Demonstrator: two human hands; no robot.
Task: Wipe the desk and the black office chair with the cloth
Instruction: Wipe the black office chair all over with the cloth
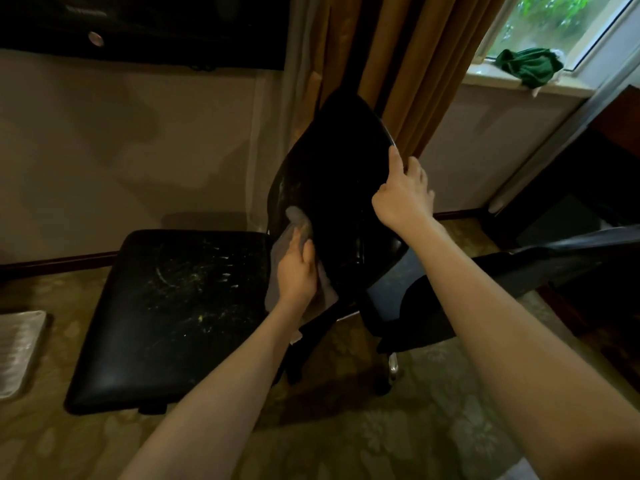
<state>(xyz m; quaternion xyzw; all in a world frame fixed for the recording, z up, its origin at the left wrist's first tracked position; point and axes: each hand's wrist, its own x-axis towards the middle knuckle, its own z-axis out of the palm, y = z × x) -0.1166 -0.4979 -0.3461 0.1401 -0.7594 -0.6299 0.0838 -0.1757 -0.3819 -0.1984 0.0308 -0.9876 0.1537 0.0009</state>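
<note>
Cloth on the back of the black office chair [346,174], both hands at work.

The grey cloth [296,221] is bunched against the lower left edge of the chair's backrest, held there by the left hand [296,271], whose fingers and thumb curl over it. The right hand [403,195] grasps the backrest's upper right rim, thumb on the near face and fingers wrapped behind. The chair stands on a patterned carpet [381,427], turned so its back faces the person. Just beside it on the left sits a black padded stool [173,306] (its top scuffed with pale marks). Behind hangs a tan curtain [398,46], and a green rag [528,65] lies on the windowsill [491,77].
</note>
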